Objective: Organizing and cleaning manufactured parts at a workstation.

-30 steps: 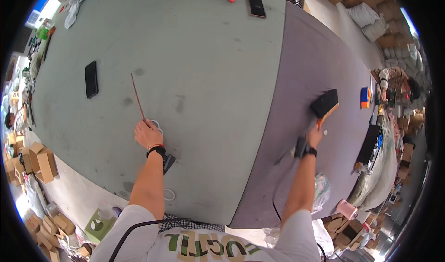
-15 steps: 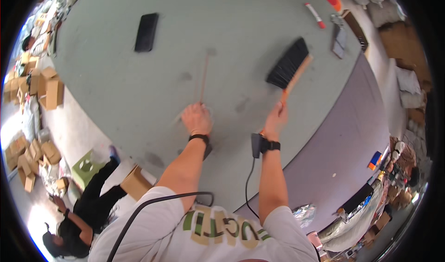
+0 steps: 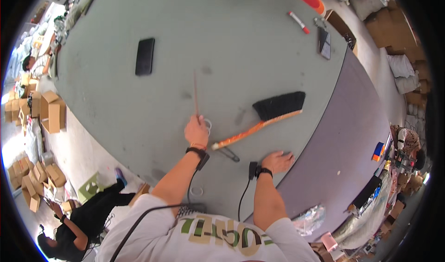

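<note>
My left hand (image 3: 196, 131) is closed round the lower end of a thin reddish-brown stick (image 3: 195, 92) that points away from me over the table. Against that hand's right side shows a white ring (image 3: 208, 126). A hand brush (image 3: 279, 105) with black bristles and an orange handle lies to the right, the handle's tip near my left wrist. Partly under the handle is a dark looped piece (image 3: 229, 155). My right hand (image 3: 277, 162) rests on the tabletop near its right edge, fingers stretched out, holding nothing and apart from the brush.
On the grey-green table (image 3: 153, 118) lie a black phone (image 3: 145, 56), a red-and-white marker (image 3: 299, 22), a second phone-like device (image 3: 324, 43) and another white ring (image 3: 196, 191). An orange item (image 3: 310, 0) sits at the far edge. A person (image 3: 88, 215) is at lower left.
My right hand has let go of the brush, which now lies turned and nearer me. That hand has come back toward the near right edge. My left hand still holds the stick.
</note>
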The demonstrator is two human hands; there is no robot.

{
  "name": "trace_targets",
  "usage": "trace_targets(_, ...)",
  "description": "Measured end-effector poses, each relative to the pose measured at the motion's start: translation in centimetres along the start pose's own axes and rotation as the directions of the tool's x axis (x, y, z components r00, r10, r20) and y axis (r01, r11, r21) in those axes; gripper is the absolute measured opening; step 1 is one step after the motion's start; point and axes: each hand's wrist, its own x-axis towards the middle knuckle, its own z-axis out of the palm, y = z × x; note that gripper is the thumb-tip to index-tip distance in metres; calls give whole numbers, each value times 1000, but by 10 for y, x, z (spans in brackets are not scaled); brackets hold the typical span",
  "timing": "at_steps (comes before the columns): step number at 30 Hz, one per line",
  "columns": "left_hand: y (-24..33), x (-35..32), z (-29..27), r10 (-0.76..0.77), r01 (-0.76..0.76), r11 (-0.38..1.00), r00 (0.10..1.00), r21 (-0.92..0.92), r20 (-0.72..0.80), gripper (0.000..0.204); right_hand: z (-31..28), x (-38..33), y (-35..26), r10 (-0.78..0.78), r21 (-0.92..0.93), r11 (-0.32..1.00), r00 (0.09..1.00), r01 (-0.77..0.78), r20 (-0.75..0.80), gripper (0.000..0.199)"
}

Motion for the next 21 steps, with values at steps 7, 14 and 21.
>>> trace_targets(7, 63, 85, -37, -89, 559, 79, 828, -825, 553, 26, -10, 5, -3, 38, -12, 999, 999, -38, -2, 44)
trace_targets(14, 212, 251, -20, 206, 350, 245, 892, -904, 402, 27, -20, 10, -6, 24, 9, 1000, 998, -25, 62, 47)
trace_targets(21, 333, 359, 20, 59, 250, 236, 961, -939, 271, 34, -23, 19, 1, 56, -55, 997, 992, -50, 113, 50)
